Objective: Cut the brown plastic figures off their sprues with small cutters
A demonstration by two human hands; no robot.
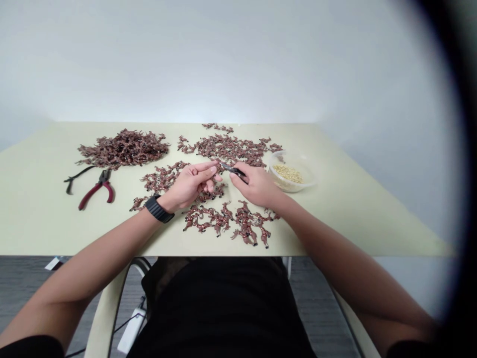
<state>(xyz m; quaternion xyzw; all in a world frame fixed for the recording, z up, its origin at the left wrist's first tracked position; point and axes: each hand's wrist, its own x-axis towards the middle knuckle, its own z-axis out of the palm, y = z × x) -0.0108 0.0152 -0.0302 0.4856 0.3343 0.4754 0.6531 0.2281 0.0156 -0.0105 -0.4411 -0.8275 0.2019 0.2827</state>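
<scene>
Two hands above a pale, smooth tabletop: the right hand grips one pair of dark-handled metal pliers — the left hand, thumb and fingertips pinched narrow, meets their tip. Glossy brown animal-shaped figurines, too many to count, lie around and below.

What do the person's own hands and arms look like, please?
Both hands, left and right, are ungloved. The left wrist wears a wide black ribbed band; the right wrist has none. Black sleeves end above the elbows.
</scene>
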